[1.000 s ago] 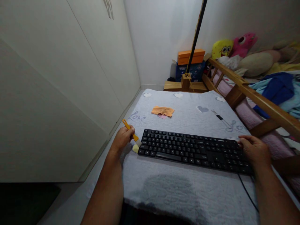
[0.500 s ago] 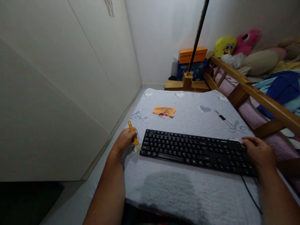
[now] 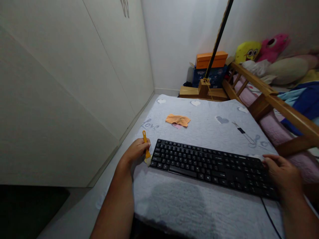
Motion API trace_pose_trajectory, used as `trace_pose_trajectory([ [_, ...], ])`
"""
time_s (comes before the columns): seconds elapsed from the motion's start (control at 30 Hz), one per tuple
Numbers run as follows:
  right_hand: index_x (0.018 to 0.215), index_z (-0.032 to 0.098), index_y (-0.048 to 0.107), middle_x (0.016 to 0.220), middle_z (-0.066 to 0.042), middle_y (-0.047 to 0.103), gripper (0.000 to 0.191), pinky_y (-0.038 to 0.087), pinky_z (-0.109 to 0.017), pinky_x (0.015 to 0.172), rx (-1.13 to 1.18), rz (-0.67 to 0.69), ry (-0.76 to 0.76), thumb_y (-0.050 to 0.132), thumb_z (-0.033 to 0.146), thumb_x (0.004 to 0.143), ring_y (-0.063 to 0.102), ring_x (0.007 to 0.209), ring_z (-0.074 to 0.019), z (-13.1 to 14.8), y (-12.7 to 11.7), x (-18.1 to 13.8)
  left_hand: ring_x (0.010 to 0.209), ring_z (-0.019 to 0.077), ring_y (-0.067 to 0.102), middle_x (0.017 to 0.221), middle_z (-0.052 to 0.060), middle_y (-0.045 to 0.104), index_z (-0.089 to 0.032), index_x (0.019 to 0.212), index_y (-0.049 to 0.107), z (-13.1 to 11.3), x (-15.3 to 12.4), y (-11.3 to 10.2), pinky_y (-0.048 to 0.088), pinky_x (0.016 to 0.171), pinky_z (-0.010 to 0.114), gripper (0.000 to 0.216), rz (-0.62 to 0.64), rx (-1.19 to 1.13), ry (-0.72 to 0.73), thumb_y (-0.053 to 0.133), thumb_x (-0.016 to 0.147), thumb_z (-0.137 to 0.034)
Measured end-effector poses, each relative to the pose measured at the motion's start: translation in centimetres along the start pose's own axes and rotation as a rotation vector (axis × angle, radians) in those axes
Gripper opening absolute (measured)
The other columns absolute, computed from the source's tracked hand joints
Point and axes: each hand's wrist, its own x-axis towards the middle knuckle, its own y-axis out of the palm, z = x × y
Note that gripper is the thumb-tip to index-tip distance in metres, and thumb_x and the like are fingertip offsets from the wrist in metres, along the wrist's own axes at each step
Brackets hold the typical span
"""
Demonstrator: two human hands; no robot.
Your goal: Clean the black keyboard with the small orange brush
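A black keyboard [image 3: 211, 164] lies across a grey blanket-covered surface [image 3: 199, 202]. My left hand [image 3: 136, 152] is closed round a small yellow-handled brush [image 3: 146, 149], whose bristles touch the keyboard's left end. My right hand [image 3: 282, 172] rests over the keyboard's right end with fingers curled on its edge. The keyboard's cable [image 3: 270, 215] runs off toward me at the right.
An orange cloth [image 3: 178, 119] lies farther back on the blanket, a small dark tool [image 3: 241, 130] to its right. White cupboard doors [image 3: 74, 83] stand at the left. A wooden bed rail [image 3: 269, 98] with plush toys [image 3: 249, 51] is at the right; boxes [image 3: 210, 66] stand behind.
The brush has turned more upright, from slanting to nearly vertical, at the keyboard's left end. The view has shifted slightly. My right hand stays on the keyboard's right end.
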Motion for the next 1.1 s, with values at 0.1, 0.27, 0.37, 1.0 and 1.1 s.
trace_pose_trajectory([
  [0.1, 0.082, 0.027, 0.071, 0.071, -0.006, 0.072, 0.03, 0.052, -0.047, 0.075, 0.015, -0.006, 0.019, 0.06, 0.046, 0.062, 0.07, 0.077, -0.0356, 0.1, 0.1, -0.1, 0.046, 0.0113, 0.036, 0.052, -0.003, 0.043, -0.022, 0.058, 0.051, 0.3, 0.1, 0.2, 0.027, 0.045, 0.024, 0.023, 0.005, -0.001, 0.007, 0.06, 0.067, -0.041],
  [0.27, 0.083, 0.024, 0.071, 0.072, -0.006, 0.071, 0.033, 0.051, -0.045, 0.077, 0.017, -0.003, 0.058, 0.059, 0.045, 0.06, 0.069, 0.078, -0.0333, 0.5, 0.2, 0.1, 0.048, 0.0115, 0.036, 0.055, -0.004, 0.042, -0.023, 0.061, 0.049, 1.2, 0.8, -0.2, 0.028, 0.046, 0.024, 0.024, -0.082, 0.005, 0.051, 0.059, 0.068, -0.043],
  [0.37, 0.083, 0.024, 0.071, 0.07, -0.005, 0.069, 0.033, 0.05, -0.043, 0.073, 0.013, -0.003, 0.047, 0.059, 0.044, 0.059, 0.067, 0.075, -0.0317, 0.7, 0.3, 0.0, 0.049, 0.0119, 0.037, 0.055, -0.004, 0.042, -0.023, 0.061, 0.05, 1.5, 1.1, -0.4, 0.028, 0.047, 0.025, 0.024, -0.123, 0.016, 0.076, 0.058, 0.07, -0.043],
  [1.0, 0.081, 0.023, 0.071, 0.069, -0.006, 0.067, 0.031, 0.046, -0.04, 0.071, -0.008, -0.014, 0.024, 0.058, 0.04, 0.059, 0.062, 0.072, -0.0286, 1.0, 0.4, 0.3, 0.047, 0.0108, 0.037, 0.054, -0.003, 0.046, -0.022, 0.063, 0.051, 0.5, 0.3, 0.1, 0.028, 0.044, 0.024, 0.023, -0.031, 0.003, 0.038, 0.059, 0.066, -0.044],
  [1.1, 0.08, 0.022, 0.07, 0.068, -0.006, 0.066, 0.03, 0.044, -0.039, 0.069, 0.017, -0.018, 0.025, 0.057, 0.04, 0.059, 0.061, 0.07, -0.0271, 1.3, 0.4, 0.0, 0.046, 0.0106, 0.036, 0.054, -0.003, 0.046, -0.023, 0.064, 0.05, 0.3, 0.1, 0.2, 0.028, 0.044, 0.024, 0.024, -0.041, -0.014, 0.037, 0.058, 0.066, -0.045],
])
